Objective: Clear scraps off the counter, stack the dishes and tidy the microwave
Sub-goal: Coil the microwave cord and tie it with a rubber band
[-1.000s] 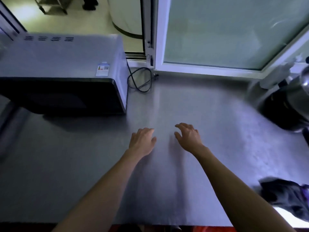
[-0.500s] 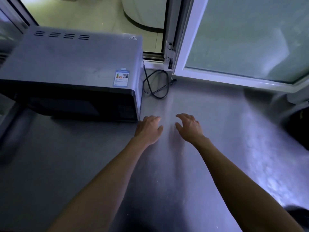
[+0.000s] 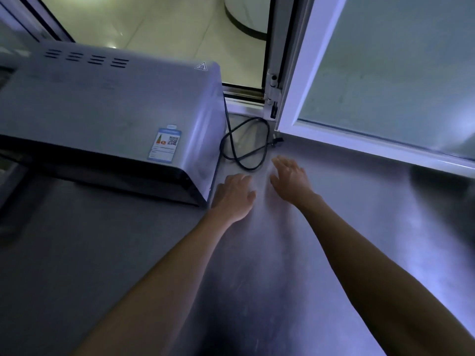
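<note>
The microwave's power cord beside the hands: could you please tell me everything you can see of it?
The power cord is thin, black and looks rubbery. It comes down from behind the microwave at its rear right corner, lies in a loose crossed loop on the steel counter, and ends in a plug lying near the white window frame. The right hand hovers just short of the loop; whether it touches cannot be told.
</note>
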Demonstrator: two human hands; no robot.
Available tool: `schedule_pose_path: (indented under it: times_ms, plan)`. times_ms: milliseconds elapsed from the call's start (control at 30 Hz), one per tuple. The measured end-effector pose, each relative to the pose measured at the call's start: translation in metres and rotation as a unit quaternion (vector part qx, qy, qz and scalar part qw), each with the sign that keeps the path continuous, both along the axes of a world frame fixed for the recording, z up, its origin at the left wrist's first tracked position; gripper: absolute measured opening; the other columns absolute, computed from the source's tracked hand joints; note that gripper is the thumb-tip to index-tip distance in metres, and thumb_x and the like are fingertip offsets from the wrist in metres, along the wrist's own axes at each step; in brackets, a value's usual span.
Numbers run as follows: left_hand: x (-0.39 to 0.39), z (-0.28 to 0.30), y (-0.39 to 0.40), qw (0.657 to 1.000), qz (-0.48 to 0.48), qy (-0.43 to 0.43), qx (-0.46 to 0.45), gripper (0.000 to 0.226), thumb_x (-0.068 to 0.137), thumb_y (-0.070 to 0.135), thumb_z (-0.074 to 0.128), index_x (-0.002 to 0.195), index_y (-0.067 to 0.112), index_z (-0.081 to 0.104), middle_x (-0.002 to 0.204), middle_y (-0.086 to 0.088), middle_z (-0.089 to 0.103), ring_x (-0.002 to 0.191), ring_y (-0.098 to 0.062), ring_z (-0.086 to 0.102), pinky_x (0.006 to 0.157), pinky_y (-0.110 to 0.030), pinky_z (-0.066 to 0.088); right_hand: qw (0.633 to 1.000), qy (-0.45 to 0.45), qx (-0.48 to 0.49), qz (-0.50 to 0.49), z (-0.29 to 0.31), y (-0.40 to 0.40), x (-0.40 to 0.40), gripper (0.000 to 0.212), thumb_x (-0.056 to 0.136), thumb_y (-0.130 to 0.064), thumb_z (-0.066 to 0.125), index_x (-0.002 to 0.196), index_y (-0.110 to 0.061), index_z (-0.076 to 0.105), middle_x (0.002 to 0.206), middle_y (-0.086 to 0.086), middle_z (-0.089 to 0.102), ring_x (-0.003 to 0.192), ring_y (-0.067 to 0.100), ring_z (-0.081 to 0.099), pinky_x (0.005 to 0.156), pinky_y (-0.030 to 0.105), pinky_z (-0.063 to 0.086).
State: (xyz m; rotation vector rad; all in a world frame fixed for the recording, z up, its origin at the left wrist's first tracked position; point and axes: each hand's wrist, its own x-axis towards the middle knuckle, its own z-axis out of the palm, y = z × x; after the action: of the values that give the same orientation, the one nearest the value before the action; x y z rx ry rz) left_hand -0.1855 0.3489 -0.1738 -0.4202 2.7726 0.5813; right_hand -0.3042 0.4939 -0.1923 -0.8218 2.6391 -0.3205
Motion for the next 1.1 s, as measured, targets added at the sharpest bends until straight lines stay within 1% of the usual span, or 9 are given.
schedule_pose_path:
  times_ms: [133,300,400,467,567,667,900,1033,1100]
  plan:
    - [-0.02,-0.017,-0.001,1.0,0.021,0.003,0.0,0.045,0.102,0.04,0.043,0.142,0.018,0.043,0.148,0.0,0.043,0.139,-0.024,0.035,0.106,-0.046,0.039,0.999,0.012,-0.018,0.025,-0.016,-0.015,-0.03,0.055,0.099,-0.019,0.049,0.151,-0.01,0.034,0.164,0.005,0.023,0.139,0.033,0.035,0.108,0.046,0.036]
    - [-0.033,-0.036,-0.001,1.0,0.02,-0.006,-0.013,0.051,0.101,0.039,0.046,0.148,0.022,0.036,0.159,0.0,0.029,0.147,-0.025,0.024,0.108,-0.05,0.04,0.997,0.046,0.006,0.054,-0.033,-0.028,-0.052,0.06,0.095,-0.018,0.05,0.152,-0.012,0.03,0.166,0.003,0.014,0.134,0.034,0.036,0.102,0.05,0.043]
    - [-0.037,-0.043,0.001,1.0,0.019,-0.014,-0.014,0.054,0.101,0.039,0.046,0.151,0.023,0.031,0.161,0.002,0.025,0.149,-0.026,0.018,0.109,-0.052,0.039,0.997,0.053,0.016,0.059,-0.038,-0.032,-0.06,0.061,0.096,-0.017,0.049,0.153,-0.013,0.027,0.165,0.004,0.015,0.132,0.035,0.037,0.101,0.051,0.041]
    - [-0.037,-0.044,0.001,1.0,0.014,-0.015,-0.016,0.055,0.101,0.039,0.045,0.151,0.024,0.03,0.16,0.003,0.025,0.149,-0.026,0.018,0.108,-0.052,0.04,0.996,0.061,0.016,0.06,-0.039,-0.032,-0.062,0.061,0.096,-0.016,0.048,0.153,-0.013,0.027,0.163,0.004,0.02,0.131,0.035,0.038,0.102,0.052,0.04]
    - [-0.037,-0.044,-0.001,1.0,0.007,-0.014,-0.025,0.051,0.101,0.04,0.045,0.148,0.022,0.034,0.157,0.002,0.03,0.147,-0.025,0.02,0.106,-0.052,0.042,0.994,0.09,0.009,0.059,-0.035,-0.031,-0.059,0.055,0.093,-0.011,0.048,0.147,-0.011,0.037,0.151,0.008,0.037,0.124,0.035,0.043,0.1,0.049,0.041]
    - [-0.034,-0.044,-0.002,1.0,0.002,-0.017,-0.023,0.051,0.101,0.04,0.045,0.148,0.022,0.035,0.159,0.001,0.028,0.148,-0.025,0.019,0.108,-0.052,0.04,0.992,0.118,0.017,0.047,-0.033,-0.029,-0.052,0.041,0.092,-0.006,0.049,0.133,-0.009,0.051,0.134,0.011,0.048,0.115,0.033,0.047,0.095,0.045,0.042]
    - [-0.017,-0.042,-0.005,1.0,0.01,-0.027,0.0,0.056,0.103,0.039,0.044,0.153,0.02,0.03,0.165,-0.002,0.017,0.152,-0.024,0.009,0.115,-0.049,0.031,0.974,0.196,0.096,0.068,-0.025,-0.02,-0.034,0.015,0.094,-0.017,0.057,0.106,-0.021,0.065,0.107,0.002,0.06,0.1,0.025,0.045,0.085,0.038,0.034]
    - [-0.004,-0.04,-0.007,0.999,0.01,-0.033,-0.004,0.055,0.102,0.04,0.044,0.153,0.021,0.031,0.165,-0.001,0.017,0.152,-0.023,0.009,0.115,-0.05,0.03,0.968,0.206,0.118,0.078,-0.024,-0.018,-0.023,0.013,0.096,-0.026,0.057,0.105,-0.03,0.065,0.1,-0.006,0.061,0.097,0.02,0.045,0.084,0.037,0.033]
    - [0.003,-0.039,-0.007,0.999,0.015,-0.035,-0.002,0.055,0.102,0.041,0.043,0.153,0.022,0.031,0.165,0.0,0.017,0.152,-0.022,0.01,0.113,-0.05,0.029,0.973,0.194,0.104,0.068,-0.023,-0.013,-0.013,0.015,0.097,-0.025,0.055,0.104,-0.031,0.067,0.099,-0.006,0.061,0.098,0.02,0.045,0.083,0.036,0.031]
